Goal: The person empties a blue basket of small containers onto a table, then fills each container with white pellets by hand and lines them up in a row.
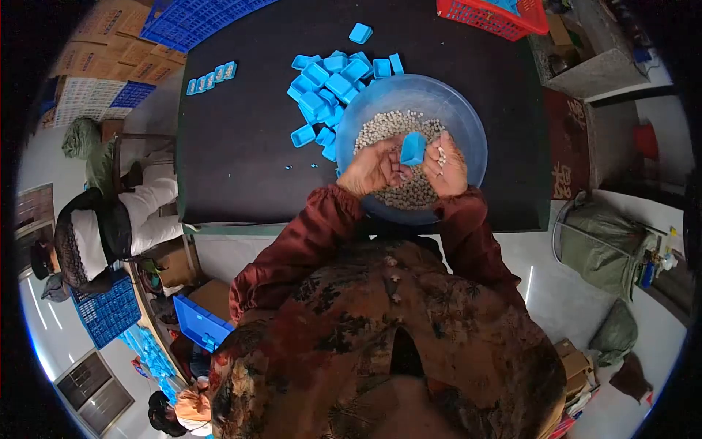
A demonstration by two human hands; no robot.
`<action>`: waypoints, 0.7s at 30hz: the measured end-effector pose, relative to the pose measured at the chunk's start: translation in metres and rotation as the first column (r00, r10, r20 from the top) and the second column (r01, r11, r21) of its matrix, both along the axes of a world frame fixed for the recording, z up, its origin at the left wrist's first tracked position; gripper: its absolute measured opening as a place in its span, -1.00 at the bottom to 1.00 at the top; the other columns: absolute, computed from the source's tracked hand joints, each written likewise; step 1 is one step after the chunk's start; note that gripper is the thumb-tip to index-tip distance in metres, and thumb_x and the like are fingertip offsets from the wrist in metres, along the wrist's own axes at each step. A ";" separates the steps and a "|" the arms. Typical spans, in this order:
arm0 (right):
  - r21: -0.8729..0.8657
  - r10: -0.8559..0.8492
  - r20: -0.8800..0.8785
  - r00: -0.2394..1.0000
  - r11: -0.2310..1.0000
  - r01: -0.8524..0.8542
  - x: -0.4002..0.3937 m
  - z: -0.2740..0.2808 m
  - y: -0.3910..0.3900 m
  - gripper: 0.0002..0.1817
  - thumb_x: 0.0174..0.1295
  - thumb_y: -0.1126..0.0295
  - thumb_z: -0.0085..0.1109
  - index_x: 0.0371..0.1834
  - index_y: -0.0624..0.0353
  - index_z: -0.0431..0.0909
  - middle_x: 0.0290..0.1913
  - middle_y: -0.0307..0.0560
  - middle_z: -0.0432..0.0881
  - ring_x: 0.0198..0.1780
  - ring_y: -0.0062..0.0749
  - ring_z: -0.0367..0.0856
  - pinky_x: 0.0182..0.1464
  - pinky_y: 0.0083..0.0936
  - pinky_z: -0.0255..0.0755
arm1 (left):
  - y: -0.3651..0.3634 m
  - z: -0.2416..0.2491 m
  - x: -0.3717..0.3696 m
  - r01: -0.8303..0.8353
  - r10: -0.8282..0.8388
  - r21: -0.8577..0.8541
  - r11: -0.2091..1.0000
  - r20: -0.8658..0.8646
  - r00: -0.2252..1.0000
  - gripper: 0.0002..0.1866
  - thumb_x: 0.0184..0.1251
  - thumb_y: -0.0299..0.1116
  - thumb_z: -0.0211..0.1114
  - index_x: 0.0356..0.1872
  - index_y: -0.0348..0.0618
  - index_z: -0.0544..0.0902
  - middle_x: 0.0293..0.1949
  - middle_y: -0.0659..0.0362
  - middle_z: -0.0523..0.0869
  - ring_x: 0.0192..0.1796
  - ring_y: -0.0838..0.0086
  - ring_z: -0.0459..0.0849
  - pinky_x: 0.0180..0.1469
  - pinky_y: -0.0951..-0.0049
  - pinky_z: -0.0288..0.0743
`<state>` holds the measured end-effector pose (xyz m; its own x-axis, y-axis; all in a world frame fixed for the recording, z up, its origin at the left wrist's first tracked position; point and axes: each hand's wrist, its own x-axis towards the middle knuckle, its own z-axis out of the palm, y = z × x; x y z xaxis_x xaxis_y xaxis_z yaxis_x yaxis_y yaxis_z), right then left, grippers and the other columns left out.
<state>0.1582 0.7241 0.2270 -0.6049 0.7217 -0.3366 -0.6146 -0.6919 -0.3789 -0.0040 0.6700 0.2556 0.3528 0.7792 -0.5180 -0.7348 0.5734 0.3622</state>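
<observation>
A small blue plastic tray [412, 148] is tilted over a wide translucent bowl [477, 132], between my two hands. My left hand [371, 168] has its fingers at the tray's left side and appears to hold it. In the curled fingers of my right hand [448, 167] are some small whitish round beads, close to the tray's right edge. Many more of these beads [380, 132] lie in the bowl below both hands. Left of the bowl is a heap of blue trays [322, 91], some touching its rim.
A row of filled blue trays [212, 77] lies at the left of the black table [248, 161]. One stack of trays [360, 33] sits farther back. Blue [197, 22] and red [493, 20] crates stand at the far edge. Other people [179, 413] are at the left.
</observation>
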 end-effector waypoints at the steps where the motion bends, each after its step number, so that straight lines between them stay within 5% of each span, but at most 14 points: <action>1: 0.028 -0.011 0.059 0.998 1.000 0.010 0.000 -0.001 -0.001 -0.72 0.26 0.12 -0.16 -0.46 0.05 0.35 -0.65 -0.31 0.24 -0.75 -0.66 0.07 -0.69 -0.70 -0.02 | -0.001 -0.001 0.001 -0.005 0.005 0.003 1.000 -0.003 1.000 -0.72 0.31 -0.23 -0.06 -0.07 -0.13 0.40 -0.35 0.14 0.59 -0.42 0.38 0.58 -0.53 0.52 0.43; 4: 0.052 0.001 0.104 0.995 0.999 -0.006 -0.003 -0.003 -0.005 -0.72 0.26 0.13 -0.14 -0.47 0.07 0.35 -0.64 -0.32 0.27 -0.73 -0.67 0.10 -0.70 -0.70 -0.01 | -0.004 -0.007 0.008 -0.031 0.034 0.073 0.997 -0.035 0.999 -0.56 0.24 -0.22 0.09 0.10 -0.18 0.31 -0.24 0.15 0.55 -0.42 0.45 0.54 -0.52 0.51 0.42; 6: 0.048 0.024 0.090 0.996 0.998 -0.029 -0.005 -0.001 -0.007 -0.73 0.26 0.15 -0.12 -0.47 0.08 0.35 -0.63 -0.31 0.29 -0.71 -0.68 0.13 -0.70 -0.69 0.01 | -0.005 -0.006 0.018 0.001 0.095 0.210 0.978 -0.444 0.891 -0.43 0.15 -0.19 0.20 0.14 -0.20 0.27 -0.24 0.19 0.54 -0.39 0.54 0.54 -0.51 0.58 0.43; 10: 0.045 0.008 0.181 0.983 0.999 -0.016 -0.007 0.002 -0.005 -0.71 0.25 0.16 -0.10 -0.54 0.07 0.35 -0.66 -0.31 0.28 -0.73 -0.66 0.12 -0.70 -0.68 0.01 | 0.000 0.001 0.022 0.058 0.129 0.265 0.962 -0.632 0.764 -0.35 0.09 -0.23 0.28 0.18 -0.25 0.23 -0.25 0.19 0.55 -0.41 0.60 0.53 -0.51 0.62 0.44; 12: 0.058 -0.004 0.229 0.974 0.998 -0.009 -0.008 0.001 -0.004 -0.70 0.24 0.15 -0.09 -0.56 0.07 0.35 -0.68 -0.31 0.27 -0.74 -0.65 0.12 -0.70 -0.67 0.00 | 0.005 0.001 0.020 0.253 0.068 0.243 0.937 -0.833 0.548 -0.38 0.12 -0.24 0.24 0.17 -0.29 0.23 -0.28 0.18 0.56 -0.42 0.61 0.52 -0.50 0.64 0.44; 16: 0.115 -0.019 0.196 0.980 0.993 -0.003 -0.001 0.004 0.000 -0.66 0.24 0.13 -0.08 -0.61 0.07 0.30 -0.69 -0.30 0.27 -0.74 -0.63 0.15 -0.68 -0.64 0.01 | 0.006 0.000 0.021 0.236 0.117 0.269 0.934 -0.853 0.510 -0.41 0.06 -0.30 0.29 0.10 -0.33 0.30 -0.31 0.12 0.58 -0.42 0.55 0.53 -0.45 0.57 0.47; 18: 0.176 -0.051 0.156 0.986 0.984 0.023 0.000 0.019 0.005 -0.65 0.23 0.13 -0.08 -0.62 0.08 0.29 -0.69 -0.30 0.28 -0.74 -0.63 0.16 -0.67 -0.64 0.02 | 0.003 -0.002 0.022 0.397 0.381 0.379 0.836 -0.921 0.076 -0.43 -0.07 -0.38 0.35 0.03 -0.30 0.38 -0.27 0.04 0.58 -0.35 0.39 0.57 -0.34 0.46 0.47; 21: 0.246 -0.179 0.156 0.971 0.959 0.137 -0.003 0.046 0.010 -0.64 0.28 0.17 -0.16 -0.65 0.07 0.26 -0.68 -0.31 0.21 -0.70 -0.62 0.11 -0.62 -0.62 0.07 | 0.000 -0.001 0.029 0.512 0.427 0.337 0.790 -0.902 -0.066 -0.47 -0.21 -0.47 0.37 -0.08 -0.27 0.45 -0.27 -0.02 0.56 -0.27 0.22 0.56 -0.24 0.38 0.43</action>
<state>0.1553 0.7345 0.2728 -0.4229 0.8741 -0.2389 -0.6185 -0.4711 -0.6289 0.0253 0.6696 0.2541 -0.0682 0.9941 0.0846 0.6526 -0.0197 0.7575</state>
